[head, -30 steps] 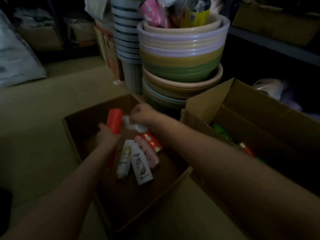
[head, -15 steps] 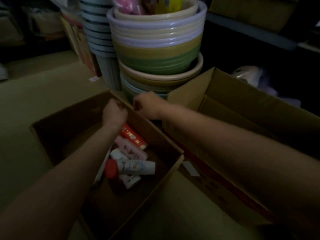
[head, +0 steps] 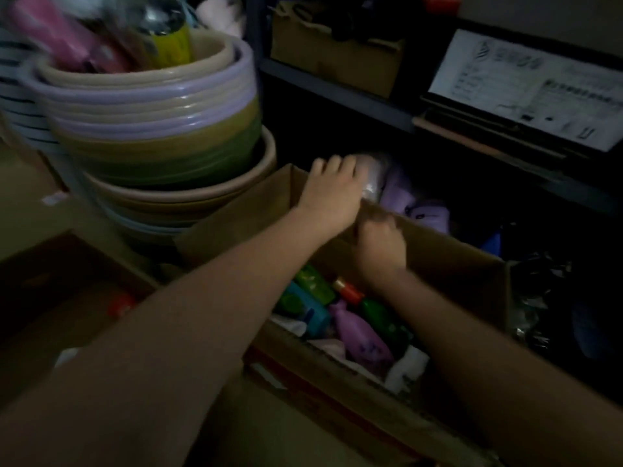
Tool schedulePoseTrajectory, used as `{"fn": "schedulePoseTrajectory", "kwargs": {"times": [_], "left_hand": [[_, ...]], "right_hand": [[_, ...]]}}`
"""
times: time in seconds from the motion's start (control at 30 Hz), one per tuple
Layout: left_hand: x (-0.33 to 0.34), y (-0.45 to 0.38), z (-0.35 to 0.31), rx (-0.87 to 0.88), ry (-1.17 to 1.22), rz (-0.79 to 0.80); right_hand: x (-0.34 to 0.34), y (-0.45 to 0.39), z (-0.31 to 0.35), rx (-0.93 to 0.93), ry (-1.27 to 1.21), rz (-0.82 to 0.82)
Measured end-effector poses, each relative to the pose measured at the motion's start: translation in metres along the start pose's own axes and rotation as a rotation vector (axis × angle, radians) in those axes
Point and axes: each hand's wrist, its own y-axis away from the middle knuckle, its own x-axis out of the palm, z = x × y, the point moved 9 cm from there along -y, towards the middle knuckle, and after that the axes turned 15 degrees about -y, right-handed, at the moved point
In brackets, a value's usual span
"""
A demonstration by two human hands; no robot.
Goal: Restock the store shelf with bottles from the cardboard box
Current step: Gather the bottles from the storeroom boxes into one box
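- An open cardboard box (head: 448, 261) stands in the middle, with bottles inside: a purple bottle (head: 362, 335), green bottles (head: 313, 281) and one with a red cap (head: 350, 291).
- The left hand (head: 332, 193) reaches over the far wall of the box and its fingers curl on a pale wrapped thing (head: 371, 180); what it is, I cannot tell.
- The right hand (head: 381, 241) is blurred, fingers curled, just at the far wall of the box.
- Left of the box stands a stack of plastic basins (head: 151, 129).
- Behind the box is a dark shelf (head: 337, 92).
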Motion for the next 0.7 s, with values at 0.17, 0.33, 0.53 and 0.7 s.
{"fn": "schedulePoseTrajectory", "kwargs": {"times": [0.17, 0.33, 0.53, 0.7], "left_hand": [[0.099, 0.078, -0.053, 0.196, 0.029, 0.306], [0.155, 0.155, -0.041, 0.077, 0.051, 0.449], [0.164, 0.148, -0.068, 0.175, 0.168, 0.482], [0.181, 0.159, -0.073, 0.218, 0.197, 0.620]], "right_hand": [[0.094, 0.070, -0.046, 0.185, -0.085, 0.148], [0.181, 0.127, -0.058, 0.158, -0.114, 0.609], [0.199, 0.116, -0.056, 0.307, -0.284, 0.798], [0.187, 0.103, -0.055, 0.285, -0.199, 0.686]]}}
